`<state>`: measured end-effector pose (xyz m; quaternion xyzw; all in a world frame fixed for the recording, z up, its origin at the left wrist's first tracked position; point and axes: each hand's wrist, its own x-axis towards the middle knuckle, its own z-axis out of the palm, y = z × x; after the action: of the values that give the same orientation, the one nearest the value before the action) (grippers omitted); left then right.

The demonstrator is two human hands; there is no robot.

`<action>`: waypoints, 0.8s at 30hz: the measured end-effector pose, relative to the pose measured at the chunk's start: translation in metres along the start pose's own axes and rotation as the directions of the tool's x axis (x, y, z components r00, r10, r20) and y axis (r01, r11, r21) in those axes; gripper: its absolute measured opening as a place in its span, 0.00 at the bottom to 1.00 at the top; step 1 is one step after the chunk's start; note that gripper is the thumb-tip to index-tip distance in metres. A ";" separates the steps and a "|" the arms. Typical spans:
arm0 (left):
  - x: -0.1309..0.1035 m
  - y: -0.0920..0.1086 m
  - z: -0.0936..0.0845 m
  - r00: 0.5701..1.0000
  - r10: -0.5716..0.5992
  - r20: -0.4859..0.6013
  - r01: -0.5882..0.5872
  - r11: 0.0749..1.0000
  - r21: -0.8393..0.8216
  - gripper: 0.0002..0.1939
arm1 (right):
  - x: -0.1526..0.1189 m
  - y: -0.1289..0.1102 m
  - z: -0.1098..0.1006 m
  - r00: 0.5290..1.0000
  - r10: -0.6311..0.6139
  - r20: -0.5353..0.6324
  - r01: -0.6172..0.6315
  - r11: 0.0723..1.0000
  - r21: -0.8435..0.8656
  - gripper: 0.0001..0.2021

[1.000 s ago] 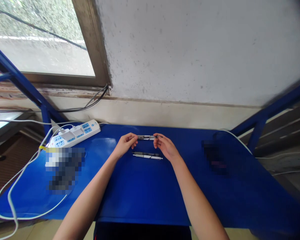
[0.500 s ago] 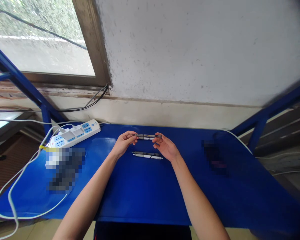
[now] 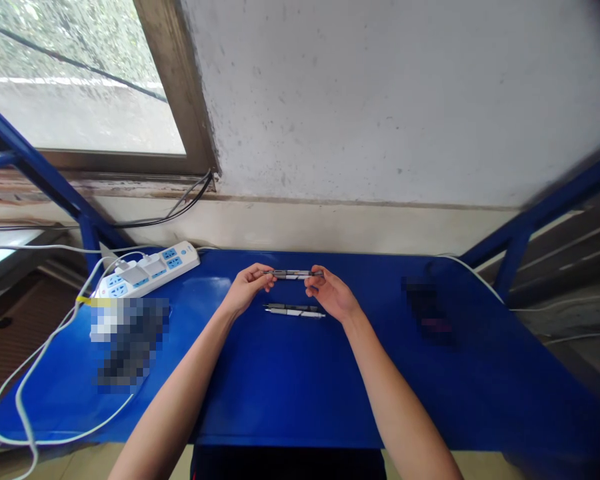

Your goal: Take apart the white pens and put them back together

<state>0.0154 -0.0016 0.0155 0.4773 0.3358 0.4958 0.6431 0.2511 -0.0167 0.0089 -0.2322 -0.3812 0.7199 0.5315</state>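
Between my hands, pens (image 3: 293, 274) in grey, black and white lie level from left to right, above the far middle of the blue table (image 3: 285, 387). My left hand (image 3: 250, 288) pinches their left end between thumb and fingers. At the right end, my right hand (image 3: 331, 292) grips them with thumb and fingertips. Nearer to me, two more pens lie side by side on the table: a dark one and a white and grey one (image 3: 295, 311). My fingers hide both tips of the held pens, so their exact number is hard to tell.
A white power strip (image 3: 183, 259) with plugs sits at the back left. White cables (image 3: 23, 400) loop along the left side. A blurred object (image 3: 133, 343) lies at the left, a dark one (image 3: 427, 310) at the right. Blue frame bars (image 3: 517, 257) rise at both sides.
The view has shifted slightly. My hands keep the same grip, and the held pens look slightly turned between my fingers.
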 end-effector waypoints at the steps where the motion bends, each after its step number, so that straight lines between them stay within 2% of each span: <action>1: 0.000 0.000 0.000 1.000 0.000 -0.001 0.001 1.000 0.009 0.15 | 0.000 0.000 -0.001 1.000 -0.004 -0.010 0.003 1.000 -0.023 0.10; 8: 0.001 -0.001 -0.003 0.999 0.031 -0.009 -0.029 0.989 0.148 0.15 | 0.002 0.000 -0.003 0.996 0.065 -0.058 -0.070 0.993 -0.097 0.14; 10: 0.002 -0.003 -0.005 0.998 0.059 -0.020 -0.051 0.960 0.275 0.15 | 0.004 0.000 -0.004 0.994 0.062 -0.090 -0.077 0.982 -0.175 0.16; 12: 0.003 -0.005 -0.007 0.994 0.107 -0.021 -0.085 0.882 0.463 0.13 | 0.005 0.001 -0.006 0.989 0.024 -0.148 -0.072 0.942 -0.327 0.16; 14: 0.003 -0.007 -0.009 0.987 0.162 0.002 -0.125 0.753 0.646 0.10 | 0.006 0.002 -0.008 0.981 -0.037 -0.188 -0.072 0.838 -0.541 0.16; 17: 0.002 -0.011 -0.011 0.977 0.198 0.081 -0.181 0.562 0.807 0.08 | 0.006 0.005 -0.011 0.977 -0.126 -0.171 -0.061 0.604 -0.794 0.14; 20: 0.002 -0.013 -0.012 0.967 0.193 0.165 -0.236 0.446 0.863 0.08 | 0.006 0.009 -0.014 0.975 -0.189 -0.117 -0.023 0.437 -0.899 0.10; 24: 0.002 -0.013 -0.012 0.959 0.195 0.204 -0.264 0.362 0.894 0.07 | 0.007 0.013 -0.018 0.969 -0.247 -0.027 0.031 0.226 -0.974 0.05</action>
<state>0.0088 0.0032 -0.0004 0.8080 0.4617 0.2994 0.2106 0.2547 -0.0062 -0.0115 -0.5371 -0.7138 0.2573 0.3684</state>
